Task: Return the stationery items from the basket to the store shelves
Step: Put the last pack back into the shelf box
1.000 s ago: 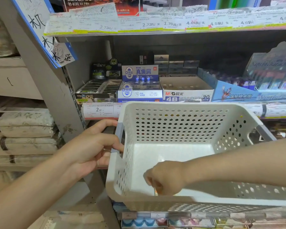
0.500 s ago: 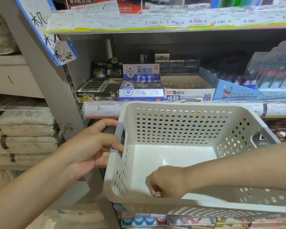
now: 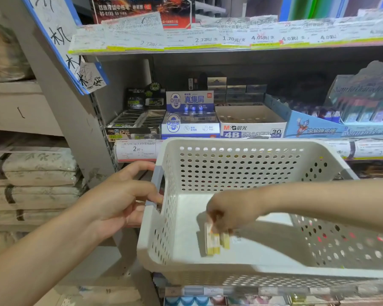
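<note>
erasers (image 3: 216, 240), a few small pale and yellow-edged pieces blurred together, hung pinched under the fingertips of the right hand (image 3: 230, 215), just above the white floor of the basket (image 3: 241, 272) and toward its near-left part. the right forearm crossed over the basket's right rim, so that side of the opening was taken up, while the floor behind and to the left of the hand lay bare. the left hand (image 3: 124, 197) gripped the grey handle at the basket's left end, thumb curled over the top and fingers under the rim. the basket was white plastic with perforated walls, and it was held out in front of the shelf edge, its far rim just below the row of display boxes. directly behind it stood an open carton (image 3: 251, 123) printed "m&g 4b eraser 30 pcs", its tray showing mostly bare cardboard with a little something along the back, too small to tell. to its left sat a blue and white eraser box (image 3: 189, 120) with chinese print, holding barcoded packs, and left of that a black box (image 3: 134, 127) of dark erasers. to the right, a blue display box (image 3: 318, 127) carried a cartoon figure. a price label (image 3: 136, 149) on the shelf lip read "2.00". tags (image 3: 219, 37) on the upper shelf edge read "2.7", "1.70" and "4.0". a grey slotted upright (image 3: 80, 133) bounded the shelf bay on the left.
</note>
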Demonstrator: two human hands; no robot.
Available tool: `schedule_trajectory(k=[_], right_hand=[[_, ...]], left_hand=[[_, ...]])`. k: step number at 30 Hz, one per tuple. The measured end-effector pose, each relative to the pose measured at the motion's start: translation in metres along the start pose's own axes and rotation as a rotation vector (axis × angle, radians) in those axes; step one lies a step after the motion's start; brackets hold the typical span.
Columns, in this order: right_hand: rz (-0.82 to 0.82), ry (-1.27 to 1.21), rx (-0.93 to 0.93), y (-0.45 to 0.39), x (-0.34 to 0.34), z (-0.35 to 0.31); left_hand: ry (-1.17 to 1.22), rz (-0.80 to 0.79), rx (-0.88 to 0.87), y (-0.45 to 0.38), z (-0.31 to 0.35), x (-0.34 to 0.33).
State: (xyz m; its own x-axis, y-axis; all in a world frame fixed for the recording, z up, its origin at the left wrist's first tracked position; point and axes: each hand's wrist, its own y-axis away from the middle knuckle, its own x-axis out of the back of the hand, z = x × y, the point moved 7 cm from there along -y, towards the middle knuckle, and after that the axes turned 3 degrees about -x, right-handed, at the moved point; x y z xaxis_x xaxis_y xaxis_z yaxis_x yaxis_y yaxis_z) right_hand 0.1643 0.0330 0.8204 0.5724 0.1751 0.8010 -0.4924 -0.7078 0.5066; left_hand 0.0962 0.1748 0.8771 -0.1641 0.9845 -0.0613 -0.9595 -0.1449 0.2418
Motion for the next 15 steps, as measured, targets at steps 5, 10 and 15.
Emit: schedule_trajectory(k=[5,10,15], right_hand=[[0.274,-0.511,0.065,0.03,0.061,0.02],[0.421,-0.687,0.039,0.06,0.098,0.033],[0.851,-0.931,0.029,0.098,0.178,0.069]], left_hand=[[-0.01,0.008,-0.003,0.0,-0.001,0.001],[0.013,0.017,0.0,0.003,0.005,-0.004],[0.002,0.004,-0.011,0.005,0.009,-0.009]])
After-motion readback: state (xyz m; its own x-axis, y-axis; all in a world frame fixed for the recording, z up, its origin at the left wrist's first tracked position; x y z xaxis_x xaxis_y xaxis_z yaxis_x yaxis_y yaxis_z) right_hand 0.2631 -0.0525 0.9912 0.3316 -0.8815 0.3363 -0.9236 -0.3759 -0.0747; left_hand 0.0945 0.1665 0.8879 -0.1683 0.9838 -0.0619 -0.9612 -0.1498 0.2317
